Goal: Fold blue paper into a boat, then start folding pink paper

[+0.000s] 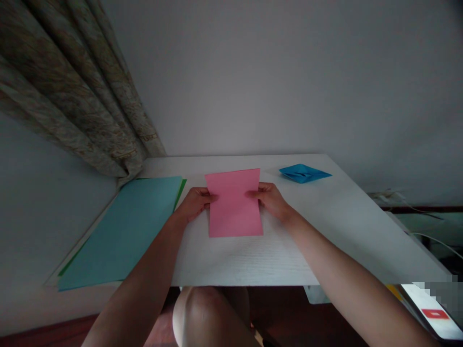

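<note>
A pink sheet of paper [235, 205] lies on the white table [343, 217] in front of me. My left hand [196, 201] pinches its left edge, fingers closed on the paper. My right hand [271, 199] pinches the right edge the same way. Both hands grip at about mid-height of the sheet, which looks slightly lifted or bent at its far edge.
A stack of light blue paper [126, 231] with a green sheet under it lies at the left. A folded blue paper shape [304, 173] sits at the far right of the table. A curtain [83, 96] hangs at the left. A phone [434, 313] lies lower right. My knee [210, 313] shows below the table edge.
</note>
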Tool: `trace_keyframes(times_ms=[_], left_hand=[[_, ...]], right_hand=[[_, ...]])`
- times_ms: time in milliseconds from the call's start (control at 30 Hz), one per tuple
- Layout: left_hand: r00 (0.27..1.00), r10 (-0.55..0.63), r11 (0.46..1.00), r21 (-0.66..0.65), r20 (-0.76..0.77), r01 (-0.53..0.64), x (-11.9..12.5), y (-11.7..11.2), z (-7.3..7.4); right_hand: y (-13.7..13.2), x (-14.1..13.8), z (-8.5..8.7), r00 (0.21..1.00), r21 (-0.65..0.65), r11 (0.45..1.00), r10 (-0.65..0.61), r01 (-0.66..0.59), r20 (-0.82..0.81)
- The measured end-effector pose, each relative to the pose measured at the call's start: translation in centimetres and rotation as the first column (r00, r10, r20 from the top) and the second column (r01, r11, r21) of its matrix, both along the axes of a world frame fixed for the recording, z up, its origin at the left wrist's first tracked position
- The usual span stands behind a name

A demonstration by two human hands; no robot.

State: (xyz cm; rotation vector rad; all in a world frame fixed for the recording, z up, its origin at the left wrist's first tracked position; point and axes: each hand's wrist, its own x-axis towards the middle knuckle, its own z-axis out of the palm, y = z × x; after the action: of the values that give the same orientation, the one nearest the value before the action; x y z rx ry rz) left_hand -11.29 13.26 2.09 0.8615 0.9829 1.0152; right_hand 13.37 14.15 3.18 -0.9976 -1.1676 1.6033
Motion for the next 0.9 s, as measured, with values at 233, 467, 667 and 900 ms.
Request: trace_keyframes(times_ms=[233,467,667,900], left_hand=[[0.995,0.096,0.988,0.118,0.021,-0.097,-0.1,0.4,-0.2],[0.972,0.231,0.962,0.159,-0.036,-0.223,-0.2,0.6,-0.1],[0.913,0.393,0.910,0.185,-0.110,-0.370,-0.7,1.3,-0.7],[0.915,0.400,0.903,0.200,-0.060,-0.381,-0.5,1.1,-0.5]], right_hand=[[-0.1,0.1,-0.2,0.998,0.148,0.989,-0.024,0.016,0.052],[1.2,1.7,-1.4,0.950,0.415,0.901,-0.013,-0.124,0.313],[1.8,1.4,-2.3,0.934,0.512,0.852,-0.091,-0.106,0.346],[0.5,0.1,-0.9,0.959,0.204,0.962,-0.218,0.180,0.181]])
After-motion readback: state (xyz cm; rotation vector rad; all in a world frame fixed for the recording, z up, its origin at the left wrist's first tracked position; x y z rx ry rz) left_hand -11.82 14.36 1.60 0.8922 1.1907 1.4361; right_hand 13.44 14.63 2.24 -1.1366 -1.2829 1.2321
